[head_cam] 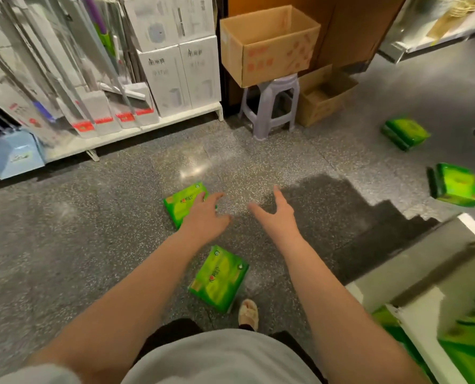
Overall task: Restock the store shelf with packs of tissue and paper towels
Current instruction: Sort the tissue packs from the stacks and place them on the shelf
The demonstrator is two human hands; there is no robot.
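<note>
Both arms stretched forward and down over speckled grey floor. Left hand spread above the nearer edge of a green tissue pack lying flat on the floor, fingers straight and fanned, fingertips over the pack's right side; actual contact impossible to judge. Right hand just beside it, palm turned inward, fingers extended and apart, thumb out, holding nothing, above bare floor. Second green tissue pack lying tilted between the two forearms, close to a sandalled foot. Two more green packs well apart on the floor to the right: one farther off, one nearer the right edge. More green packaging, blurred, on a white shelf at lower right. Straight ahead, an open cardboard box sitting on a pale plastic stool, with another open carton on the floor just beside it. On the left, a low white shelf carrying white boxed goods, mop handles and a pale blue dustpan.
</note>
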